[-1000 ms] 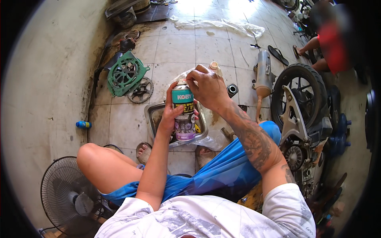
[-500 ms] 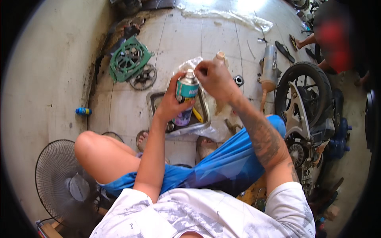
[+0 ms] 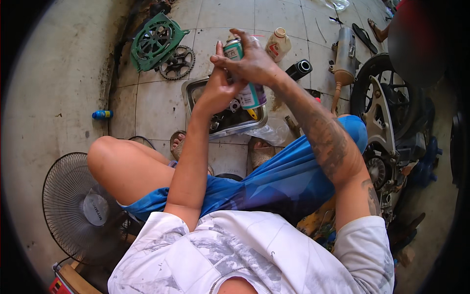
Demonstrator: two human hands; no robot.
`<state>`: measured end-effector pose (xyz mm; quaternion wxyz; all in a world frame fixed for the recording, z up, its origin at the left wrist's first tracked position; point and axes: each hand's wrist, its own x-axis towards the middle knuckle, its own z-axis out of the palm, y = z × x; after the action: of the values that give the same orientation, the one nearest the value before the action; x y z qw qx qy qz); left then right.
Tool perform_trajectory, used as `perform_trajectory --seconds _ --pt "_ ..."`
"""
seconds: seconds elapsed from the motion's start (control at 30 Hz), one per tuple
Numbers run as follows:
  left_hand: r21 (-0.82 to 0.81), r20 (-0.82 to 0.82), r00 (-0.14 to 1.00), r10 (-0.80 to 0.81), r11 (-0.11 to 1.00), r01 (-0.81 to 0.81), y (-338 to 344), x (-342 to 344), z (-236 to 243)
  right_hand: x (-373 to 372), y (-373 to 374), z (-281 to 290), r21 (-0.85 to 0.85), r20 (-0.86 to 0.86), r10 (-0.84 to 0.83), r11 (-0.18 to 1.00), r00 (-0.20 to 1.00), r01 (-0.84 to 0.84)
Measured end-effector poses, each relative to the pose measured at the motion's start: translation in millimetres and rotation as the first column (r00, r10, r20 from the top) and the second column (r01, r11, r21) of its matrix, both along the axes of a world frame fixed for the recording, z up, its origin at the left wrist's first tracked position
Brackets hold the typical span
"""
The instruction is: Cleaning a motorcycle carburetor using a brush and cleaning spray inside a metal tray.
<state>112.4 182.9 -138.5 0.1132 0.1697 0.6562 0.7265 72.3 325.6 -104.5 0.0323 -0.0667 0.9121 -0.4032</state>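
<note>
An aerosol spray can (image 3: pixel 253 96) with a teal and purple label is tilted between my hands, above a metal tray (image 3: pixel 187 98). My right hand (image 3: pixel 252 61) wraps round its upper part, with the index finger up by the nozzle. Against the can's left side lies my left hand (image 3: pixel 218 93), thumb across the front and fingers pointing up, closed on it. A thin red line, perhaps a straw, shows beside the can's top. Inside the tray are dark and silver metal parts and a yellow piece (image 3: pixel 252 113), partly covered by my hands and the can.
Beyond my right hand stands a whitish bottle (image 3: pixel 278 45), near a black cylindrical part (image 3: pixel 298 69). A green cover (image 3: pixel 155 41) and a sprocket (image 3: pixel 177 62) lie far left. An exhaust muffler (image 3: pixel 345 54) and wheel (image 3: pixel 377 98) are right. A fan (image 3: pixel 73 206) stands near left.
My right hand has moved from beside the can's nozzle to gripping the can. The can has gone from upright to tilted, and my left hand has shifted round it. The view has moved slightly.
</note>
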Motion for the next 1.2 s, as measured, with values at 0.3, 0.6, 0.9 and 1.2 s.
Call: perform_trajectory --seconds 0.3,0.6,0.9,1.2 --pt "-0.862 0.438 0.898 0.043 0.305 0.406 -76.0 -3.5 -161.9 0.9 51.8 -19.2 -0.254 0.106 0.013 0.967 0.994 0.015" --pt "-0.899 0.355 0.863 0.361 0.384 0.209 -96.8 47.8 -239.6 35.9 38.7 -23.1 -0.329 0.259 0.209 0.937 0.943 -0.118" --pt "-0.343 0.784 0.271 0.559 0.753 -0.561 -62.0 23.6 -207.8 81.8 29.4 -30.2 -0.219 0.150 0.200 0.962 0.968 -0.165" --pt "0.112 0.798 0.434 0.418 0.605 -0.789 -76.3 -17.1 -230.0 106.2 -37.9 -36.2 -0.032 0.129 0.198 0.980 0.972 -0.196"
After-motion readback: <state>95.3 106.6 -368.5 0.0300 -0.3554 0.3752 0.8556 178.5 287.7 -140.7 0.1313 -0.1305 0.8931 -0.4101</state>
